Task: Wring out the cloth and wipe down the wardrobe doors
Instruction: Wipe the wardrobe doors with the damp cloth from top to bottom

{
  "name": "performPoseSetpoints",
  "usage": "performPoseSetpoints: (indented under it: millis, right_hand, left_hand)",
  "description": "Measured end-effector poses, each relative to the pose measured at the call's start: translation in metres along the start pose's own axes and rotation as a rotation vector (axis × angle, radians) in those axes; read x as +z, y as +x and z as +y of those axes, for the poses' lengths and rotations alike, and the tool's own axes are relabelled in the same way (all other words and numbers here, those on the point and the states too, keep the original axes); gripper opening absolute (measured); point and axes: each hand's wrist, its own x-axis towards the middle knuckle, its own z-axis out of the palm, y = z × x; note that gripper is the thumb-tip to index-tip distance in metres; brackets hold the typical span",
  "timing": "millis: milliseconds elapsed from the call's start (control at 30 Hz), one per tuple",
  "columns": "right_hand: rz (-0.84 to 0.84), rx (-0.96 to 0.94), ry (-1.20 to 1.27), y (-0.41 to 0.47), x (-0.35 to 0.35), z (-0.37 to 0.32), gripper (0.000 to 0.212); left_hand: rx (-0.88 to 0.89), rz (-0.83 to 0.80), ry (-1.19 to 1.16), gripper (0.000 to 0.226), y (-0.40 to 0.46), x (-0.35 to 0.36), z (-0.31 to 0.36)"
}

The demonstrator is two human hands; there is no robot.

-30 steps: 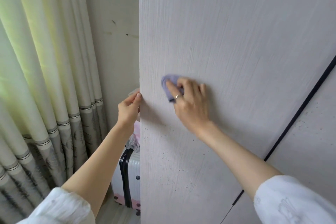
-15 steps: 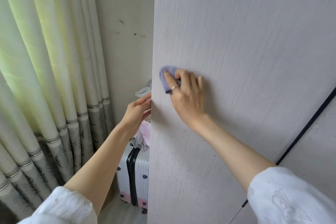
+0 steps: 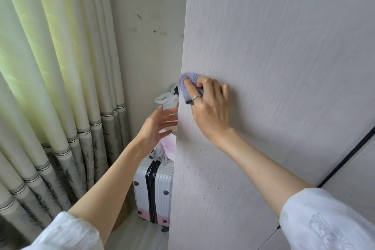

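A pale wood-grain wardrobe door (image 3: 284, 67) stands swung out, its free edge running down the middle of the view. My right hand (image 3: 211, 107) presses a small purple cloth (image 3: 187, 85) flat against the door right at that edge, fingers curled over the cloth. My left hand (image 3: 157, 126) hangs just left of the door's edge with fingers spread, holding nothing; its fingertips are close to the edge, and I cannot tell whether they touch it. Dark specks dot the lower part of the door.
Behind the door stands a white suitcase (image 3: 154, 189) with black dots and pink trim, bags piled on top. Long pale curtains (image 3: 50, 87) fill the left. A marked wall (image 3: 150, 26) lies behind. A dark gap (image 3: 345, 160) separates this door from the neighbouring panel at right.
My left hand let go of the door's edge and opened its fingers. My right hand slid the cloth leftward to the very edge of the door.
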Motion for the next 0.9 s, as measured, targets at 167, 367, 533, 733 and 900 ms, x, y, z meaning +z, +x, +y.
performPoseSetpoints:
  millis: [167,367,533,733,900]
  right_hand:
    - [-0.122,-0.131,0.015,-0.060,0.014,-0.021,0.037]
    - [-0.341,-0.321,-0.072,-0.137,0.030,-0.036,0.033]
    - [-0.339,-0.300,-0.046,-0.123,0.024,-0.033,0.034]
    - [-0.061,-0.036,-0.045,-0.033,-0.002,-0.011,0.037]
    - [0.042,0.104,-0.115,0.051,-0.013,0.001,0.045]
  left_hand:
    - [-0.099,-0.021,0.017,0.052,0.002,-0.006,-0.018]
    - [-0.116,-0.040,0.106,0.055,0.002,-0.007,-0.023]
    - [-0.111,-0.053,0.139,0.054,0.000,-0.008,-0.021]
    - [-0.113,-0.069,0.149,0.061,-0.001,-0.008,-0.019]
    - [-0.120,-0.065,0.131,0.062,-0.003,-0.006,-0.017]
